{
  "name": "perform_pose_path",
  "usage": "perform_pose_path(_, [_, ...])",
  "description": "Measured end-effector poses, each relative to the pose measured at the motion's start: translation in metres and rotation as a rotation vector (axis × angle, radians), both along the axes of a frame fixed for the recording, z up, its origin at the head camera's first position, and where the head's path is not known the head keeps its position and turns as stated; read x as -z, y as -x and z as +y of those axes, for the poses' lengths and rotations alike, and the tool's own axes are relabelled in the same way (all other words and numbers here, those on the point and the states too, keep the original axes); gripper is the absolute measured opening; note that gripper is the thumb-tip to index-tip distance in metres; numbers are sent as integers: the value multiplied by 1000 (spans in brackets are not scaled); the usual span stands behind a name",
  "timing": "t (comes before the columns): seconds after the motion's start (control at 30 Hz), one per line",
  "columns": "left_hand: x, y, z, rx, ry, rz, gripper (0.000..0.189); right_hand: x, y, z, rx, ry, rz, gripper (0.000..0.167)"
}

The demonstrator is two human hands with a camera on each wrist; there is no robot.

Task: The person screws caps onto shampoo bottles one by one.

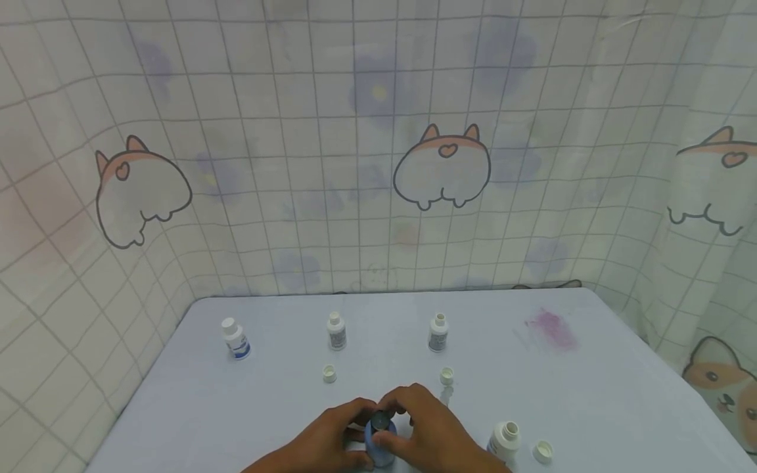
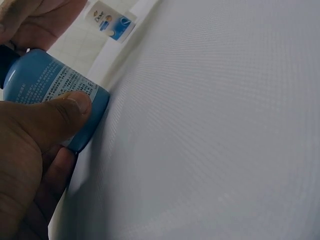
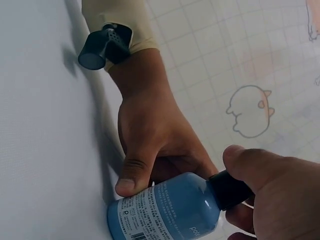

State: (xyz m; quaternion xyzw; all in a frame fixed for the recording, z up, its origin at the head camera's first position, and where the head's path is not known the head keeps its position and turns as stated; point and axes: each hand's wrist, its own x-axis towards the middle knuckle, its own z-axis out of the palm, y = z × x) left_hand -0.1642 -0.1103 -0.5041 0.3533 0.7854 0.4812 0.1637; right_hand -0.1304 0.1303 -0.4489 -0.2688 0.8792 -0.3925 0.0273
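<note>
A blue bottle with a black cap stands upright at the table's front edge, between both hands. My left hand grips its body, the thumb lying across the printed label, as the left wrist view shows. On the other side, my right hand pinches the black cap between thumb and fingers. The cap sits on the bottle's neck. Just right of that hand is an uncapped white bottle, and a loose white cap lies beside it.
Farther back stand a white bottle with a blue label, a middle white bottle and an open-necked white bottle. Loose caps lie before the latter two: a left cap and a right cap. A checked curtain encloses the table.
</note>
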Motion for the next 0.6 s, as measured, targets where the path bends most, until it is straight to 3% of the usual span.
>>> perform_pose_path(0.13, [1,0,0,4,0,8,65,2,-3,3,-34,27,0,44])
perform_pose_path(0.3, [1,1,0,9,-7,4,64,3,-2,5,-84,69,12,35])
perform_pose_path(0.6, [-2,-1,2,-10,7,-8,63,0,-3,3,-7,11,70,33])
